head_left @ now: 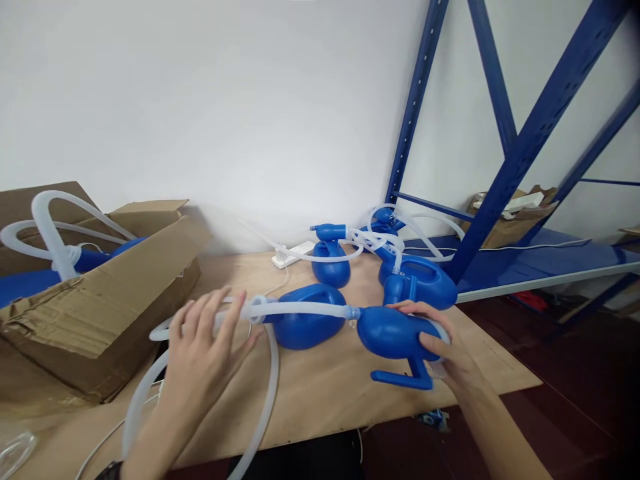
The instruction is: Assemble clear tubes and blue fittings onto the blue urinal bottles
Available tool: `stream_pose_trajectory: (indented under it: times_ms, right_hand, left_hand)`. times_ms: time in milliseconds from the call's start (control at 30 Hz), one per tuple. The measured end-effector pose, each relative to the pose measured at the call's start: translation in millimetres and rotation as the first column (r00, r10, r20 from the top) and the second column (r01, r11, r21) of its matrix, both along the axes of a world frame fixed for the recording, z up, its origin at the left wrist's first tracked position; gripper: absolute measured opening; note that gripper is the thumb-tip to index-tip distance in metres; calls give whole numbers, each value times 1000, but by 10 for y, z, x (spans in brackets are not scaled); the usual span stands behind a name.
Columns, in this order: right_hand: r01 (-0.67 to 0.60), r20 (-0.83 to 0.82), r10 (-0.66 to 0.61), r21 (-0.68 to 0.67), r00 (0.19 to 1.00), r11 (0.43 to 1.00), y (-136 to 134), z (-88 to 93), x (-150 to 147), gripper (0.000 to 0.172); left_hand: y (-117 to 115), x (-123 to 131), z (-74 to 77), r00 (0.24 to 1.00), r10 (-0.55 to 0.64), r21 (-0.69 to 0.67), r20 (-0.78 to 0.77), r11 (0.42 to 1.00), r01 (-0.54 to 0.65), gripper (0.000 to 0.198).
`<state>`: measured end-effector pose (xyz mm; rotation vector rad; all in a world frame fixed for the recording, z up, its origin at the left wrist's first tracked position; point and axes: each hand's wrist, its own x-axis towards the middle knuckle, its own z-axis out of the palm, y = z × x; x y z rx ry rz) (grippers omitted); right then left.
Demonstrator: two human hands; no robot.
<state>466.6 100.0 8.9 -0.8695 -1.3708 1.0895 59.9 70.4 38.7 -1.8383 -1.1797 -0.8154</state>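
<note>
My right hand [440,340] is wrapped round the far end of a blue bulb-shaped piece [390,331] with a bar-like handle below it. A translucent tube [310,308] runs left from this piece, past a white ring, and loops down over the table edge. My left hand [210,340] is raised at the tube's left part, fingers spread, not closed on it. Between my hands a blue bottle [305,320] lies on the wooden table [320,400], behind the tube.
An open cardboard box [105,313] with blue parts and tubing is at the left. More blue bottles [425,280] with tubes and a white power strip [294,255] are at the back. Blue shelving [530,120] rises on the right.
</note>
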Motion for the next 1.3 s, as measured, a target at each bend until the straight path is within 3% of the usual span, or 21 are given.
stream_pose_trajectory:
  times_ms: [100,233,367,433,500,567,667,767,900,1000,1100,1300]
  right_hand:
    - [49,-70,-47,36,996,998,-42,14,112,39]
    - [167,-215,-167,-17,962,986,-51,21,93,34]
    - [343,-464,-380,-166,800,924,46,31,65,40]
    - [389,-526,-433,-200,732,899,104,16,66,41]
    - [401,-528,-452,-216,719,890,141,-29,37,40]
    - [384,-497,-438,-213,749,899,155,-91,-52,39]
    - [302,-417,-351,-181,838,936,173,-163,-311,40]
    - [218,-359,-258,-149,897,965,278,-153,-636,46]
    - [177,-259,-187,-62,948,982,590,-62,-992,56]
    - [132,-61,-132,-11,989,991,813,-24,-1144,62]
    - [54,87,-51,-35,995,998,909,-32,-1172,71]
    - [-42,201,39,15,979,999,829,8,-824,80]
  left_hand:
    - [3,-243,81,994,39,-161,103,987,-22,55]
    - [-83,-496,68,941,80,-500,330,860,102,62]
    - [-219,-757,-85,910,233,-594,344,805,19,83]
    - [-316,-877,-217,879,272,-587,392,810,11,83]
    - [-427,-954,-369,840,272,-573,470,817,56,76]
    - [-529,-964,-514,776,293,-588,558,800,121,61]
    - [-600,-841,-653,612,363,-581,703,789,200,49]
    - [-556,-626,-659,456,334,-475,825,847,238,56]
    - [-456,-394,-516,348,248,-358,904,884,301,61]
    - [-448,-321,-378,315,209,-310,926,895,319,64]
    - [-477,-318,-272,331,202,-310,922,896,317,68]
    - [-439,-403,-291,380,152,-291,912,893,343,92]
